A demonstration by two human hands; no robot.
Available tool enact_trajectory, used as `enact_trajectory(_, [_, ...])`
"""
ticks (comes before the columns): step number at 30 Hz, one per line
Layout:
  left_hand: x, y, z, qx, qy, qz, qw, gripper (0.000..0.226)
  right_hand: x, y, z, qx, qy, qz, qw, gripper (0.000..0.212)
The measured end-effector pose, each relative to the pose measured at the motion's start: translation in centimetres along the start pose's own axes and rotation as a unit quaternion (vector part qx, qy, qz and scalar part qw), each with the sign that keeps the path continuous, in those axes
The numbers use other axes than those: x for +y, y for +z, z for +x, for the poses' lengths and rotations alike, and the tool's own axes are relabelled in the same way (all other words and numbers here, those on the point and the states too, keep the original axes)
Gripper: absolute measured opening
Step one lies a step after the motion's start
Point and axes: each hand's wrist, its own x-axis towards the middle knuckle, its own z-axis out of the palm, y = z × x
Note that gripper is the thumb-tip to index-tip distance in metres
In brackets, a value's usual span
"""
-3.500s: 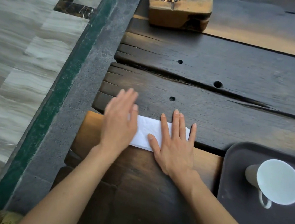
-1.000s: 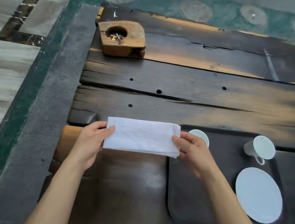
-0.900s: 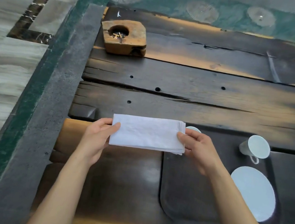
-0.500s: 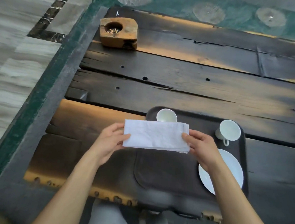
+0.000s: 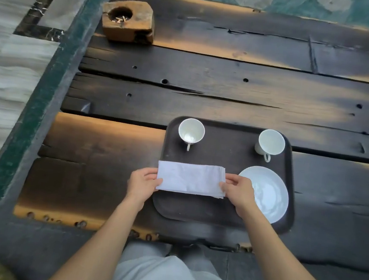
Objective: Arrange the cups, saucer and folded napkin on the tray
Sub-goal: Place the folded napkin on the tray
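**Cups and saucer set on the tray, napkin held above it**

A dark rectangular tray with rounded corners [image 5: 196,211] lies flat on the table. One small white handled cup [image 5: 191,130] stands upright in its far-left corner and a second white handled cup [image 5: 271,141] in its far-right corner. Both are empty, with their handles towards the near side. A round white saucer [image 5: 267,193] lies bare in the near-right part. A folded white cloth napkin [image 5: 189,178], pinched at both short ends, spans the near-left part; whether it touches the tray cannot be told.
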Motion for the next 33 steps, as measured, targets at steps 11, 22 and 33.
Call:
enact_trajectory(11, [0.8, 1.5, 2.5, 0.018, 0.036, 0.152, 0.988, 0.02, 0.9, 1.3, 0.0, 0.107, 0.028, -0.071, 0.991, 0.028])
enact_trajectory(22, [0.1, 2.6, 1.9, 0.056, 0.01, 0.161, 0.985, 0.024, 1.6, 0.8, 0.6, 0.114, 0.004, -0.141, 0.983, 0.028])
enact_trajectory(33, [0.3, 3.7, 1.1, 0.103, 0.015, 0.221, 0.97, 0.02, 1.9, 0.6, 0.7, 0.11, -0.064, -0.268, 0.955, 0.013])
